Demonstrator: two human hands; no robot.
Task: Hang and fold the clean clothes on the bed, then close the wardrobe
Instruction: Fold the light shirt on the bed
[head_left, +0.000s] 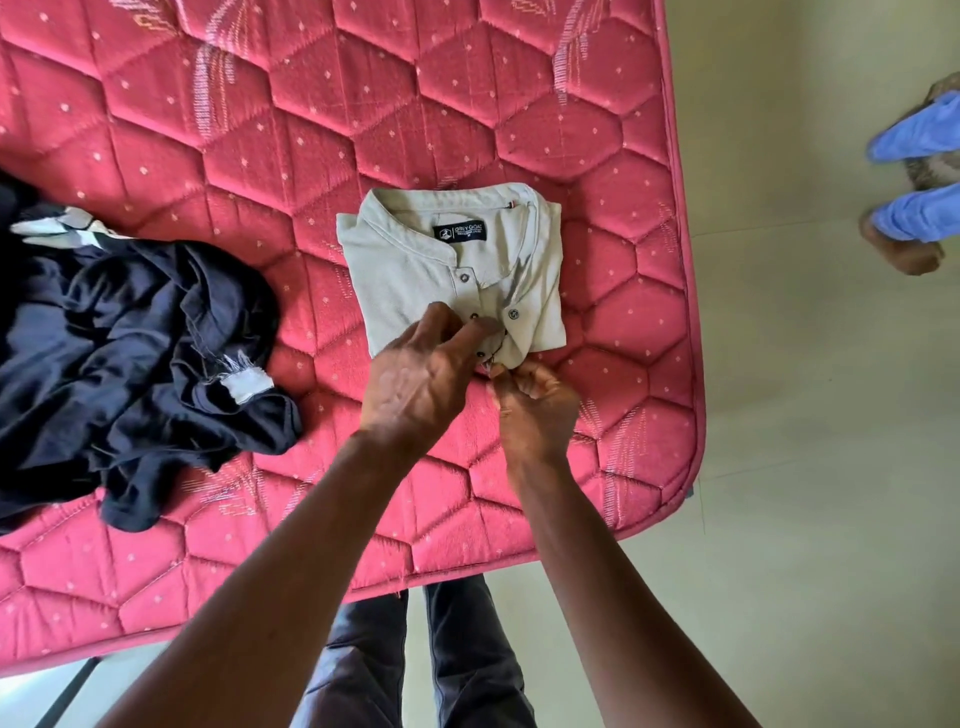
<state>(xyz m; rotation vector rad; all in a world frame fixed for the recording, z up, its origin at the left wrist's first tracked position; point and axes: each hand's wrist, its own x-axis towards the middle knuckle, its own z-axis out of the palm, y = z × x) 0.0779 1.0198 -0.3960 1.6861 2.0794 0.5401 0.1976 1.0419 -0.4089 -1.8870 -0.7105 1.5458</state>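
Note:
A light grey shirt lies folded into a small rectangle on the red quilted mattress, collar away from me, black label showing. My left hand rests on the shirt's near edge, its fingers pinching the buttoned placket. My right hand is curled beside it and pinches the cloth at the same near edge by the lowest button. A crumpled dark navy garment with white trim lies in a heap at the left of the mattress.
The mattress's right edge and near corner border a pale tiled floor. Another person's feet in blue slippers stand at the far right. My own legs stand against the mattress's near edge.

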